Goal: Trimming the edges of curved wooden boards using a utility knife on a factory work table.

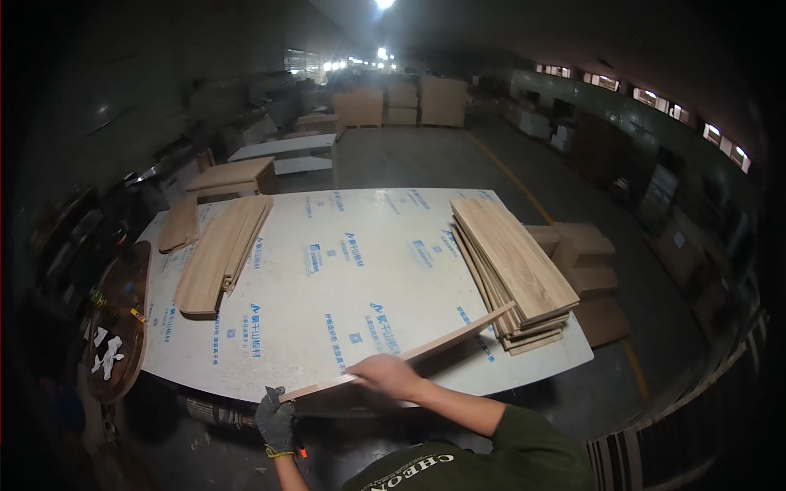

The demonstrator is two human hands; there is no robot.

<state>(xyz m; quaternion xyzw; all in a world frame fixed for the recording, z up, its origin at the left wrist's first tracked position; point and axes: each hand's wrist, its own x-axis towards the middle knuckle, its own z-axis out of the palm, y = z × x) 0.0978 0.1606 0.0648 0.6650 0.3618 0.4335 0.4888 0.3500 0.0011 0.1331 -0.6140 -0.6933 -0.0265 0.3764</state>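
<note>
Along the board (449,337), left hand (276,421) endmost, right hand (385,376) inward.

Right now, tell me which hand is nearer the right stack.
Right. The right hand is on the held board, left of the stack; the gloved left hand is farther left, at the board's near end.

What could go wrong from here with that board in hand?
The wooden board is up on its narrow edge, so it might tip if the gloved left hand at its near end slips. Its far end appears right by the unevenly piled stack of wooden boards; a swing that way could knock or scuff them. The right hand, blurred at the board's upper edge, looks ungloved, so a splinter is possible.
</note>
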